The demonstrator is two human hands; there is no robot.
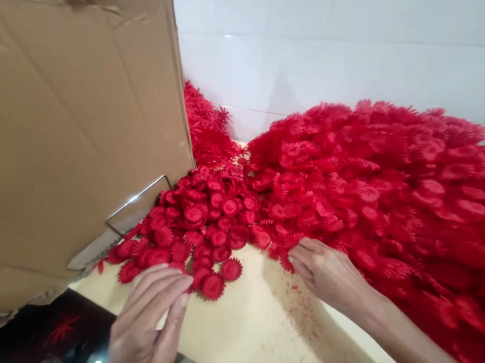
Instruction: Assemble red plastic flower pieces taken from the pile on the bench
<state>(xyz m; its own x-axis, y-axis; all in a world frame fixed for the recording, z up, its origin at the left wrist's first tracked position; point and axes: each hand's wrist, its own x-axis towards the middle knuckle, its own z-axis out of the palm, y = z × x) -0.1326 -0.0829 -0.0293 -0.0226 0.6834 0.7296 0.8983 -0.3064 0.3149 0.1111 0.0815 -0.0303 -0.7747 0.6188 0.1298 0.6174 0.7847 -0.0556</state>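
My left hand (150,321) is at the front edge of a small heap of red toothed, flower-like discs (213,286). Its fingers lie together and the thumb tip almost meets the index fingertip. A little red shows at the fingertips, but I cannot make out whether it is held. My right hand (324,270) reaches into the lower left edge of the big pile of red flower-shaped pieces (370,192). Its thumb and fingers are pinched together at the pieces there; the fingertips are partly hidden, so what they grip is unclear.
A large cardboard box (64,140) with a bent metal wire (137,196) stands on the left. Behind it lie thin-petalled red pieces (208,120), against a white tiled wall (254,28). Red crumbs (301,311) are scattered on the pale tabletop (242,318).
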